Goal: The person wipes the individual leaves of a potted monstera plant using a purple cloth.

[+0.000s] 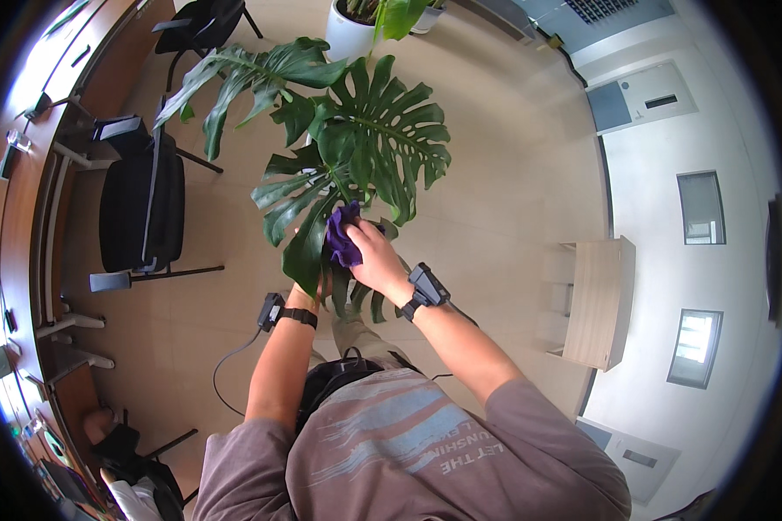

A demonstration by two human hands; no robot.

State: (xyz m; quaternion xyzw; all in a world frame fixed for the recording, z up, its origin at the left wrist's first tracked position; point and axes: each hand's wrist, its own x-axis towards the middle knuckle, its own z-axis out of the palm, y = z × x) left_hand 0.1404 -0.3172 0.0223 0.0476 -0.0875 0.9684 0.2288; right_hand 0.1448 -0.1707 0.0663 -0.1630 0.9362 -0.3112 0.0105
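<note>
One purple cloth [342, 239] is being held bunched in the right hand [375, 254], against a green leaf [304, 254] lying leftward, long axis running bodyward, while the left hand [325, 280] is being mostly hidden behind it, grip untellable.

A crumpled purple cloth [338, 243] is bunched against the right edge of a glossy green leaf [303, 253], which is deeply split along its left edge. The leaf is borne on a plant [382, 130] with broad, notched leaves.
</note>
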